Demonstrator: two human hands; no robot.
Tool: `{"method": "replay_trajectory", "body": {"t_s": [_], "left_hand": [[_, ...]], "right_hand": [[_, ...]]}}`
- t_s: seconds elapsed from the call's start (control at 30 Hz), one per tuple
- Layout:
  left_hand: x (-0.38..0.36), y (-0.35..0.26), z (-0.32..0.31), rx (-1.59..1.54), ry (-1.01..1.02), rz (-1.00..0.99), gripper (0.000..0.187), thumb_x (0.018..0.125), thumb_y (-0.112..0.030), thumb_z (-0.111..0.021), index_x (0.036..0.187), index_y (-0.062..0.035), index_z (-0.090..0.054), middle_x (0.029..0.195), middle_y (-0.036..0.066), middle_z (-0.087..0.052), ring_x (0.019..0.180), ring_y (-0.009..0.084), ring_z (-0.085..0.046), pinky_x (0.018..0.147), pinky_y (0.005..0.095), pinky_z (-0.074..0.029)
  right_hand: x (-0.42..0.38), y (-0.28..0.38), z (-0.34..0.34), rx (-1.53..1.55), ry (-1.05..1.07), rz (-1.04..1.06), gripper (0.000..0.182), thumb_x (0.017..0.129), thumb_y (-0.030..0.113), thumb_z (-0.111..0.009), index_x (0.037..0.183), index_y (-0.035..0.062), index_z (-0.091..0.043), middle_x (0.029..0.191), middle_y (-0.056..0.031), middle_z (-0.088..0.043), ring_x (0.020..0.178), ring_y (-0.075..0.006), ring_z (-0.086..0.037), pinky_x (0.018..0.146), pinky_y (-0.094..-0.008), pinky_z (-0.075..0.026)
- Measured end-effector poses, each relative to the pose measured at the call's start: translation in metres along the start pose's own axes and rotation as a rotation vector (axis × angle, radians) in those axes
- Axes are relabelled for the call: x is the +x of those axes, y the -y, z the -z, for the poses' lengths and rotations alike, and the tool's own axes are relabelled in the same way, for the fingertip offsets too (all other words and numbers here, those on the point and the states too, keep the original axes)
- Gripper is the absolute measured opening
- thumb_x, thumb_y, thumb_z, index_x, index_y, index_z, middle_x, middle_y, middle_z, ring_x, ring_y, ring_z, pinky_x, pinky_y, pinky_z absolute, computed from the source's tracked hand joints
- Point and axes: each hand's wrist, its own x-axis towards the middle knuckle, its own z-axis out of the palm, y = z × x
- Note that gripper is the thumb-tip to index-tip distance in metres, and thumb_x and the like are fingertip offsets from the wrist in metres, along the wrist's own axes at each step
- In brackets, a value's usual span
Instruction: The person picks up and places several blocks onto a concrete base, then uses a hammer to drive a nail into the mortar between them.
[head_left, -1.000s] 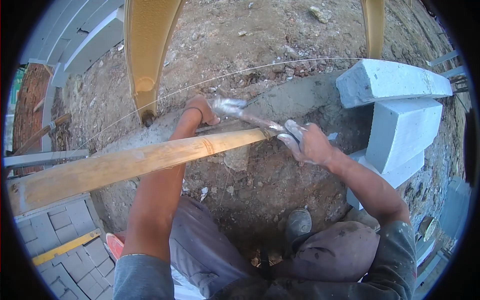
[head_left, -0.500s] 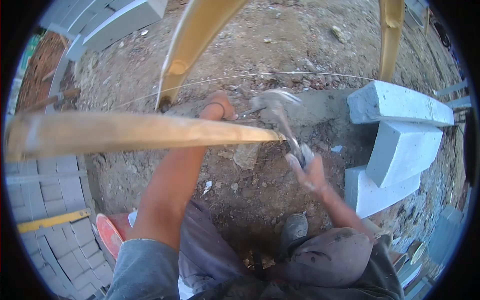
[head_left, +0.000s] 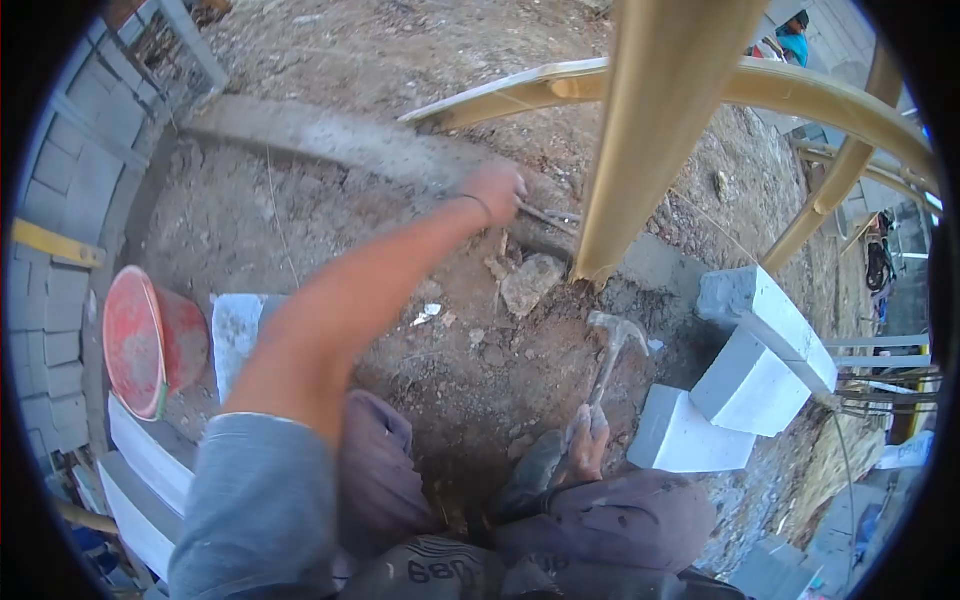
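My left hand (head_left: 494, 193), a dark band at its wrist, reaches out to the low mortar-covered strip. Its fingers are closed on one end of a thin rod (head_left: 548, 218), whose other end passes toward a bamboo pole. Lower down, by my knee, my right hand (head_left: 587, 440) grips the handle of a claw hammer (head_left: 612, 350). The hammer's metal head points away from me, above the dirt and apart from the rod. Between the two hands, a broken stone chunk (head_left: 531, 284) lies on the ground.
A large bamboo pole (head_left: 655, 130) slants down close in front of me. White blocks (head_left: 755, 380) are stacked at the right. A red bucket (head_left: 155, 340) stands at left, near grey block walling (head_left: 65, 310). A string (head_left: 280, 215) crosses the dirt.
The hammer has come down and back toward my knee with my right hand, away from the rod. My view has shifted, so the bamboo poles and bucket appear in different places.
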Motion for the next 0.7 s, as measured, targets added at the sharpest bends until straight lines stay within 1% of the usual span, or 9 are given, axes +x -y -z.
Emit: {"method": "replay_trajectory", "body": {"t_s": [0.13,0.17,0.23,0.3,0.37,0.43,0.5,0.57,0.7], "left_hand": [[-0.100,0.056,0.084,0.190,-0.132,-0.073,0.024,0.091,-0.026,-0.073,0.110,-0.0127,-0.078,0.111,0.015,-0.074,0.106,0.0369,-0.067,0.096,0.0473,-0.051],[-0.126,0.059,0.109,0.204,-0.141,-0.029,0.024,0.091,-0.026,-0.073,0.110,-0.0127,-0.078,0.111,0.015,-0.074,0.106,0.0369,-0.067,0.096,0.0473,-0.051],[-0.206,0.079,0.158,0.137,-0.324,-0.159,0.024,0.090,-0.026,-0.075,0.110,-0.0130,-0.078,0.108,0.015,-0.075,0.104,0.0364,-0.068,0.092,0.0451,-0.052],[-0.288,0.092,0.187,0.085,-0.421,0.011,0.025,0.090,-0.028,-0.074,0.109,-0.0124,-0.078,0.107,0.015,-0.075,0.102,0.0350,-0.069,0.092,0.0452,-0.052],[-0.368,0.099,0.214,0.025,-0.563,0.119,0.026,0.090,-0.030,-0.073,0.108,-0.0117,-0.078,0.106,0.015,-0.075,0.101,0.0336,-0.070,0.091,0.0452,-0.053],[-0.439,0.109,0.226,0.100,-0.777,0.400,0.025,0.090,-0.027,-0.073,0.108,-0.0105,-0.079,0.106,0.014,-0.076,0.100,0.0295,-0.072,0.090,0.0411,-0.054],[-0.507,0.157,0.236,0.179,-0.995,0.527,0.021,0.089,-0.020,-0.073,0.105,-0.0087,-0.080,0.100,0.014,-0.077,0.094,0.0263,-0.074,0.087,0.0362,-0.056],[-0.568,0.203,0.253,0.059,-1.022,0.815,0.016,0.085,-0.015,-0.075,0.098,-0.0074,-0.081,0.090,0.014,-0.077,0.085,0.0257,-0.075,0.081,0.0343,-0.058],[-0.614,0.292,0.245,0.212,-0.657,0.854,0.012,0.078,-0.011,-0.077,0.088,-0.0056,-0.080,0.084,0.015,-0.076,0.081,0.0273,-0.075,0.075,0.0372,-0.058]], "right_hand": [[-0.015,-0.020,0.006,-0.222,0.156,-0.119,0.028,0.105,0.031,-0.059,0.089,0.0086,-0.057,0.067,0.0069,-0.049,0.057,-0.0046,-0.045,0.049,-0.0262,-0.034],[-0.017,-0.016,0.003,-0.229,0.203,-0.121,0.028,0.105,0.031,-0.059,0.089,0.0086,-0.057,0.067,0.0069,-0.049,0.057,-0.0046,-0.045,0.049,-0.0262,-0.034],[-0.027,0.004,-0.020,-0.404,0.252,-0.019,0.027,0.104,0.030,-0.061,0.090,0.0069,-0.062,0.067,0.0067,-0.051,0.060,-0.0046,-0.046,0.051,-0.0261,-0.035],[-0.024,0.005,-0.032,-0.408,0.430,-0.100,0.026,0.104,0.028,-0.061,0.094,0.0050,-0.065,0.069,0.0060,-0.054,0.059,-0.0074,-0.047,0.052,-0.0294,-0.036],[-0.006,-0.026,-0.028,-0.407,0.518,0.020,0.028,0.101,0.030,-0.066,0.097,0.0019,-0.066,0.073,0.0016,-0.060,0.064,-0.0128,-0.052,0.057,-0.0336,-0.043],[0.006,-0.003,-0.029,-0.916,0.593,-0.009,0.037,0.101,0.033,-0.063,0.114,-0.0015,-0.066,0.086,-0.0083,-0.070,0.078,-0.0240,-0.066,0.071,-0.0435,-0.050],[0.003,0.008,-0.047,-0.983,0.574,-0.042,0.042,0.099,0.037,-0.064,0.115,-0.0015,-0.066,0.088,-0.0121,-0.071,0.081,-0.0277,-0.067,0.073,-0.0443,-0.050],[-0.002,0.009,-0.052,-0.925,0.513,-0.251,0.051,0.093,0.044,-0.068,0.118,-0.0010,-0.065,0.096,-0.0213,-0.072,0.093,-0.0407,-0.069,0.084,-0.0503,-0.051],[0.007,0.004,-0.070,-0.982,0.476,-0.246,0.052,0.093,0.044,-0.069,0.119,-0.0012,-0.065,0.098,-0.0217,-0.072,0.094,-0.0407,-0.069,0.084,-0.0503,-0.051]]}}
